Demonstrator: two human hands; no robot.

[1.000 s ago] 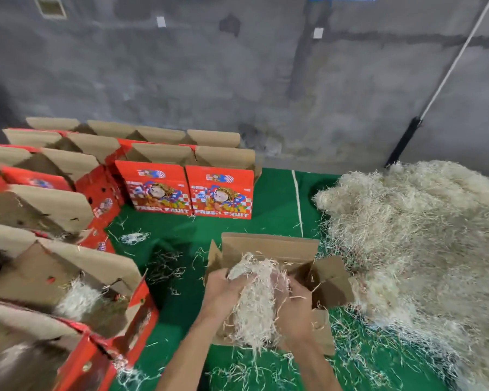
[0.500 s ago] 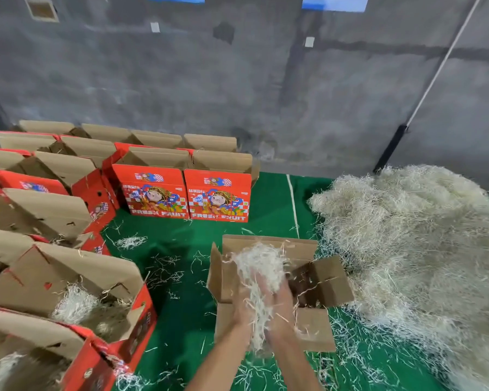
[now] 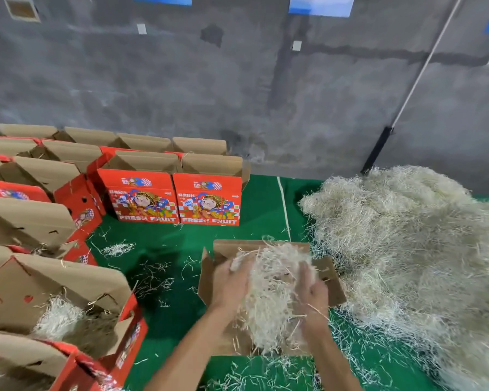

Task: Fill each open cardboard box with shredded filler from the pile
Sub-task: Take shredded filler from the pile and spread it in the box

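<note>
A green mat (image 3: 164,249) covers the surface, crossed by a pale line (image 3: 284,207) and strewn with loose strands, and behind it rises a rough grey concrete wall (image 3: 237,80) with a thin white cable (image 3: 424,66) slanting down to a black fitting near the floor edge. Rows of red fruit boxes (image 3: 175,198) with brown flaps raised stand along the left and back (the nearest ones at lower left already show some pale filler inside). To the right lies the big pile of shredded filler (image 3: 407,249), its edge reaching close to the open cardboard box (image 3: 209,277) in the middle of the mat. Over that box the left hand (image 3: 229,283) and right hand (image 3: 311,292) press a wad of filler (image 3: 271,292) from either side, fingers (image 3: 305,277) fairly straight and flat against it rather than curled round it; the wad hangs partly inside the box and spills over its near flap. Compared with half a second ago the hands have spread apart, where they were then pressed close together around a narrow, tall bunch, and the bunch is now wider and sits lower in the box. The boxes and the pile lie as they did.
</note>
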